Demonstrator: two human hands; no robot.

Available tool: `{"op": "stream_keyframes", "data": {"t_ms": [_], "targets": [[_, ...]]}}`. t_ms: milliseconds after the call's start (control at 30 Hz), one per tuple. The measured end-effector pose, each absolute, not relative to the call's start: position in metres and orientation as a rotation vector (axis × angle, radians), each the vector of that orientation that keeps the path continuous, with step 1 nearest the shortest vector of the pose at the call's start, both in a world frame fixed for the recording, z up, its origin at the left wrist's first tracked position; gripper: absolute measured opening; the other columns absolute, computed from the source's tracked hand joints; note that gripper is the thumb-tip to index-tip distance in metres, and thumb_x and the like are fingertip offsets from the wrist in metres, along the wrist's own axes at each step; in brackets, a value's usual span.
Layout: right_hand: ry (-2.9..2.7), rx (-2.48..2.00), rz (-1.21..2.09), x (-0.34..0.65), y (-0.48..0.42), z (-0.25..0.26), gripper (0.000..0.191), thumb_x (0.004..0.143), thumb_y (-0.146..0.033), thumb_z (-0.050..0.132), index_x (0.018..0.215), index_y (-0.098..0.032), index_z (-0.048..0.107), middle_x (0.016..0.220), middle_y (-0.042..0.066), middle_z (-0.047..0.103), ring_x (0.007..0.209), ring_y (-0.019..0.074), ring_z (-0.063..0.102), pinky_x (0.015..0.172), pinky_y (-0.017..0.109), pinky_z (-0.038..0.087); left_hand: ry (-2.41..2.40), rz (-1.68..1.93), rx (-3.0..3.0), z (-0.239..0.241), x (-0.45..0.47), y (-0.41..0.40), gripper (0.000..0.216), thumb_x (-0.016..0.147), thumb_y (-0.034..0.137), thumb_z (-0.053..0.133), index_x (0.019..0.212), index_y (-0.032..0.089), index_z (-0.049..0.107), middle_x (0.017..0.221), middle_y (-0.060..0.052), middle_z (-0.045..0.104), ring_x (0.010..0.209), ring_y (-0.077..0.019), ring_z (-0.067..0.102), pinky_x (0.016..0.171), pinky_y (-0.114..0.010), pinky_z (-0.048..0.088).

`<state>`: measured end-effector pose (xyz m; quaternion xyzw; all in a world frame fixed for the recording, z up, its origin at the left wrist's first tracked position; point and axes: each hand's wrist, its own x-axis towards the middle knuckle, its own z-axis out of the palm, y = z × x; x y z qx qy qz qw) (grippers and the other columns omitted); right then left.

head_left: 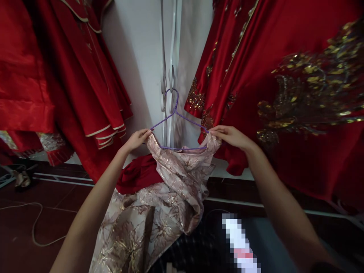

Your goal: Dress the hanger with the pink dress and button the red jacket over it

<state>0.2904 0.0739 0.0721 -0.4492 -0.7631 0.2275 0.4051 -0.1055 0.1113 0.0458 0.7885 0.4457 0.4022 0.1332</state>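
A pale pink dress (184,163) with gold floral brocade hangs by its shoulders from a thin purple hanger (176,110). The fingers of my left hand (138,139) pinch the dress's left shoulder at that end of the hanger. At the opposite end, my right hand (231,135) pinches the other shoulder in the same way. The hanger's hook lies against a pale metal upright with looped fittings; whether it is hooked on there I cannot tell. Below, the dress's skirt spreads in folds toward me, with a dark red cloth (142,174) lying beside the bodice.
Red garments (76,76) with cream trim hang on the left. On the right hang red garments (284,68) with gold sequin embroidery. A white cable (36,223) curves over the dark tiled floor near a pair of shoes (22,179). A pixelated patch covers something at lower right.
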Motion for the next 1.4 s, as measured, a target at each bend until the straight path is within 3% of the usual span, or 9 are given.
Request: {"op": "stream_keyframes", "data": {"t_ms": [200,367,567,700,800,900,1100,1400], "targets": [[-1.668,-1.117,0.306,0.306,0.078,0.061,0.031,0.072,-0.045,0.063,0.088,-0.019,0.068,0.089,0.009,0.070,0.074,0.0188,0.063,0.066,0.032,0.049,1.533,1.259,2.279,0.037,-0.121,0.115,0.050,0.082,0.052,0.039,0.081,0.010,0.066,0.065,-0.002,0.060,0.063,-0.0131,0.050,0.055,-0.020,0.036],[-1.515,-1.259,0.197,0.334,0.058,0.015,0.026,0.075,-0.043,0.061,0.086,-0.020,0.067,0.088,0.010,0.070,0.079,0.0234,0.065,0.071,0.037,0.051,1.764,1.166,2.249,-0.006,-0.155,0.083,0.047,0.083,0.050,0.039,0.075,0.013,0.066,0.058,-0.001,0.058,0.057,-0.0125,0.048,0.053,-0.021,0.032],[-1.825,-1.262,0.482,0.311,-0.002,-0.010,0.030,0.078,-0.047,0.057,0.090,-0.022,0.067,0.092,0.007,0.070,0.085,0.0226,0.065,0.075,0.036,0.052,1.613,1.058,2.317,-0.028,-0.143,0.049,0.041,0.086,0.046,0.038,0.091,0.016,0.066,0.081,-0.005,0.068,0.069,-0.0162,0.057,0.063,-0.024,0.041],[-1.912,-1.220,0.305,0.270,-0.018,0.021,0.030,0.080,-0.048,0.055,0.092,-0.023,0.067,0.091,0.005,0.070,0.079,0.0205,0.064,0.070,0.032,0.050,1.297,1.057,2.619,0.005,-0.089,0.050,0.036,0.089,0.040,0.037,0.085,0.017,0.063,0.088,-0.006,0.066,0.084,-0.0171,0.058,0.079,-0.028,0.045],[-1.946,-1.191,0.141,0.249,-0.009,0.044,0.028,0.083,-0.044,0.052,0.093,-0.023,0.067,0.094,0.004,0.069,0.074,0.0189,0.063,0.069,0.031,0.048,1.008,1.030,2.847,0.023,-0.043,0.060,0.031,0.091,0.034,0.035,0.088,0.018,0.062,0.107,-0.008,0.063,0.104,-0.0179,0.055,0.095,-0.034,0.040],[-1.876,-1.154,0.016,0.244,0.011,0.054,0.024,0.085,-0.040,0.050,0.093,-0.024,0.065,0.095,0.003,0.069,0.080,0.0193,0.063,0.073,0.032,0.048,0.880,0.929,2.985,0.017,-0.010,0.070,0.029,0.091,0.030,0.035,0.089,0.017,0.061,0.117,-0.009,0.060,0.112,-0.0179,0.052,0.102,-0.039,0.035],[-1.641,-1.196,-0.144,0.287,0.045,0.040,0.019,0.086,-0.034,0.047,0.095,-0.020,0.057,0.113,0.010,0.062,0.101,0.0221,0.060,0.085,0.037,0.046,0.914,0.956,2.993,-0.010,0.000,0.058,0.025,0.090,0.026,0.039,0.088,0.017,0.062,0.124,-0.009,0.055,0.112,-0.0180,0.053,0.100,-0.038,0.040],[-1.427,-1.321,-0.242,0.340,0.048,0.018,0.031,0.085,-0.043,0.046,0.098,-0.017,0.058,0.089,0.010,0.066,0.077,0.0226,0.061,0.072,0.037,0.048,0.939,0.983,2.956,-0.003,-0.012,0.042,0.028,0.091,0.028,0.036,0.090,0.018,0.062,0.119,-0.006,0.059,0.108,-0.0169,0.054,0.097,-0.035,0.040]]}}
